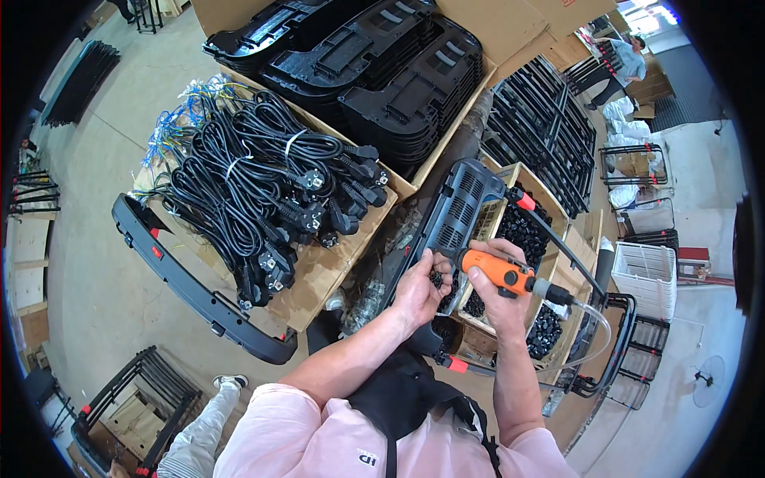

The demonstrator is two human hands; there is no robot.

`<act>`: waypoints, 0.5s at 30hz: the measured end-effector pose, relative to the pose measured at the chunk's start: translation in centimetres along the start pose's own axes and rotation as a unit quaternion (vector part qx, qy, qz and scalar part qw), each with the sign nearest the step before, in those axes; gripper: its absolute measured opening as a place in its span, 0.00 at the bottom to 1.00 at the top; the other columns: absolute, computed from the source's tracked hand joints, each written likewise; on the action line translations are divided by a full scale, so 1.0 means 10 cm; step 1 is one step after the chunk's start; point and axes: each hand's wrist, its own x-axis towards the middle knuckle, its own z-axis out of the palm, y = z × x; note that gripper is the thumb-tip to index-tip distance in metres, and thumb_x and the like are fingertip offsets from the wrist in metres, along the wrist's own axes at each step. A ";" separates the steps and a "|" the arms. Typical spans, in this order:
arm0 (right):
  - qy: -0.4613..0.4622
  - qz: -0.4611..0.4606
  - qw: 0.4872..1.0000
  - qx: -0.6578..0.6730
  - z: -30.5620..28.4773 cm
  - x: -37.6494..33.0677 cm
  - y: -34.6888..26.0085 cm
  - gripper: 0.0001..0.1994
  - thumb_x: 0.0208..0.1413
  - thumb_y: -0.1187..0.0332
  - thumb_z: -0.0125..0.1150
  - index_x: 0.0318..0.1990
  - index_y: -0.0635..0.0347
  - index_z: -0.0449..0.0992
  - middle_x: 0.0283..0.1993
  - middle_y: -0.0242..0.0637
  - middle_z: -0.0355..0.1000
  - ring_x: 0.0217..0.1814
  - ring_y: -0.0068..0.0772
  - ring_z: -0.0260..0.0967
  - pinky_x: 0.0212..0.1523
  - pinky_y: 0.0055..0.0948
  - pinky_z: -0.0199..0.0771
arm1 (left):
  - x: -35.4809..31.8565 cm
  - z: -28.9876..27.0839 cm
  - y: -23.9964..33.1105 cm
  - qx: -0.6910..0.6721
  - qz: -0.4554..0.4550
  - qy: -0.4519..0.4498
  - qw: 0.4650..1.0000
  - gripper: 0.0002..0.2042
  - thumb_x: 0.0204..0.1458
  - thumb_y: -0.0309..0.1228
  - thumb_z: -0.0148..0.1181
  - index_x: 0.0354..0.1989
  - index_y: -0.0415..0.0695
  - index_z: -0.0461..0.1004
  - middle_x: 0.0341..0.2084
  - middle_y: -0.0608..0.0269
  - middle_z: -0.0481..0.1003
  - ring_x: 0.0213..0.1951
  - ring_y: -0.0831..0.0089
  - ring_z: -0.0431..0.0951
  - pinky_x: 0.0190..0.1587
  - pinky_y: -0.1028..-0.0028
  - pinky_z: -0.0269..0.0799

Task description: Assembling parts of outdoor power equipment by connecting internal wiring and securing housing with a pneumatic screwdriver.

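In the head view, the right hand (498,296) is wrapped tight around an orange power screwdriver (500,272), its fingers closed on the orange body and the tool's tip turned toward the other hand. A clear hose (594,334) runs off the tool's dark rear end, on the far side of the grip, and loops downward. The left hand (420,288) sits just beside the tool's tip, fingers curled against a dark grey vented panel (454,211) and pinching some small black parts (436,278); how firmly they are pinched cannot be told. Beyond both hands, past the panel, a cardboard box of small black parts (522,231) stands open. Well off to the left hand's outer side lies a pile of black power cords (263,187) on cardboard.
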 end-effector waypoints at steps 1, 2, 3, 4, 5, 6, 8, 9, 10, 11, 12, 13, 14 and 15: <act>0.001 0.000 1.000 -0.011 0.02 0.06 0.03 0.27 0.57 0.75 0.73 0.62 0.63 0.68 0.60 0.49 0.78 0.63 0.38 0.75 0.67 0.40 0.73 | 0.02 -0.02 -0.03 0.035 0.013 0.011 0.999 0.17 0.74 0.45 0.49 0.53 0.44 0.75 0.32 0.71 0.74 0.32 0.77 0.73 0.33 0.74 0.69; 0.005 0.001 1.000 -0.008 0.05 0.11 0.06 0.27 0.57 0.75 0.73 0.62 0.63 0.69 0.60 0.49 0.77 0.62 0.37 0.75 0.67 0.39 0.73 | 0.07 -0.08 -0.06 0.078 0.016 0.019 0.997 0.18 0.75 0.44 0.46 0.53 0.43 0.75 0.32 0.71 0.74 0.32 0.77 0.75 0.33 0.73 0.70; 0.004 0.002 1.000 -0.010 0.07 0.15 0.08 0.27 0.57 0.75 0.73 0.62 0.63 0.69 0.60 0.49 0.77 0.62 0.37 0.75 0.67 0.39 0.73 | 0.09 -0.12 -0.11 0.076 0.016 0.019 0.997 0.18 0.75 0.44 0.46 0.53 0.43 0.75 0.32 0.71 0.74 0.32 0.77 0.75 0.33 0.73 0.70; 0.004 0.001 1.000 -0.015 0.09 0.18 0.10 0.26 0.57 0.75 0.73 0.62 0.63 0.69 0.60 0.49 0.77 0.62 0.37 0.75 0.66 0.39 0.74 | 0.08 -0.12 -0.14 0.092 0.023 0.020 0.995 0.18 0.76 0.44 0.46 0.52 0.43 0.76 0.31 0.71 0.74 0.30 0.79 0.74 0.31 0.76 0.69; 0.005 0.000 1.000 -0.020 0.11 0.21 0.11 0.26 0.57 0.75 0.73 0.62 0.64 0.69 0.60 0.49 0.77 0.62 0.36 0.75 0.66 0.38 0.74 | 0.09 -0.13 -0.15 0.109 0.030 0.021 0.993 0.18 0.76 0.43 0.45 0.51 0.43 0.76 0.30 0.71 0.74 0.28 0.80 0.74 0.30 0.78 0.69; 0.003 0.006 1.000 -0.016 0.13 0.24 0.11 0.26 0.57 0.75 0.73 0.62 0.63 0.70 0.60 0.48 0.77 0.62 0.36 0.75 0.65 0.37 0.75 | 0.09 -0.13 -0.17 0.109 0.034 0.023 0.993 0.18 0.76 0.43 0.45 0.51 0.43 0.76 0.29 0.71 0.74 0.28 0.81 0.74 0.29 0.78 0.69; 0.004 0.007 1.000 -0.017 0.18 0.27 0.09 0.27 0.56 0.74 0.74 0.62 0.64 0.70 0.59 0.49 0.78 0.61 0.36 0.75 0.65 0.38 0.75 | 0.09 -0.12 -0.17 0.108 0.036 0.025 0.993 0.18 0.76 0.43 0.45 0.51 0.43 0.76 0.29 0.71 0.74 0.28 0.81 0.73 0.29 0.78 0.69; 0.006 0.007 1.000 -0.018 0.20 0.28 0.09 0.27 0.56 0.73 0.74 0.61 0.65 0.70 0.58 0.49 0.79 0.61 0.37 0.76 0.65 0.39 0.75 | 0.09 -0.12 -0.16 0.108 0.039 0.028 0.993 0.18 0.76 0.43 0.45 0.50 0.43 0.76 0.29 0.71 0.74 0.28 0.81 0.73 0.29 0.78 0.69; 0.003 0.001 1.000 -0.031 0.20 0.29 0.10 0.27 0.56 0.73 0.74 0.61 0.64 0.70 0.58 0.49 0.79 0.61 0.37 0.76 0.65 0.38 0.75 | 0.09 -0.13 -0.16 0.107 0.039 0.027 0.993 0.18 0.76 0.43 0.45 0.50 0.43 0.76 0.29 0.71 0.74 0.28 0.81 0.73 0.29 0.78 0.69; 0.002 0.001 1.000 -0.031 0.20 0.30 0.12 0.27 0.56 0.73 0.74 0.61 0.64 0.70 0.58 0.49 0.79 0.61 0.37 0.76 0.65 0.38 0.75 | 0.09 -0.14 -0.15 0.106 0.035 0.025 0.993 0.18 0.76 0.43 0.45 0.50 0.43 0.76 0.29 0.71 0.74 0.28 0.81 0.73 0.29 0.78 0.69; 0.002 0.001 1.000 -0.030 0.20 0.30 0.15 0.27 0.56 0.73 0.74 0.61 0.64 0.70 0.58 0.48 0.79 0.61 0.36 0.76 0.65 0.38 0.75 | 0.09 -0.15 -0.15 0.104 0.031 0.023 0.994 0.17 0.76 0.43 0.45 0.50 0.43 0.76 0.28 0.71 0.74 0.27 0.81 0.73 0.29 0.78 0.68; 0.000 0.001 1.000 -0.029 0.21 0.31 0.17 0.27 0.56 0.74 0.74 0.61 0.64 0.70 0.58 0.48 0.79 0.61 0.36 0.76 0.65 0.38 0.75 | 0.10 -0.15 -0.15 0.103 0.032 0.023 0.994 0.17 0.76 0.43 0.45 0.50 0.43 0.76 0.28 0.71 0.74 0.27 0.81 0.73 0.29 0.78 0.68; -0.002 0.000 1.000 -0.029 0.21 0.32 0.19 0.27 0.56 0.74 0.74 0.61 0.64 0.70 0.58 0.48 0.79 0.61 0.36 0.76 0.65 0.38 0.75 | 0.10 -0.15 -0.15 0.106 0.034 0.020 0.994 0.17 0.76 0.43 0.45 0.49 0.43 0.76 0.28 0.71 0.74 0.27 0.81 0.73 0.29 0.78 0.68; -0.013 0.002 0.999 -0.034 0.21 0.32 0.21 0.27 0.57 0.74 0.73 0.62 0.64 0.70 0.59 0.48 0.78 0.62 0.36 0.75 0.65 0.37 0.75 | 0.11 -0.16 -0.14 0.108 0.036 0.017 0.993 0.17 0.76 0.43 0.45 0.49 0.43 0.76 0.28 0.72 0.74 0.27 0.81 0.72 0.29 0.78 0.67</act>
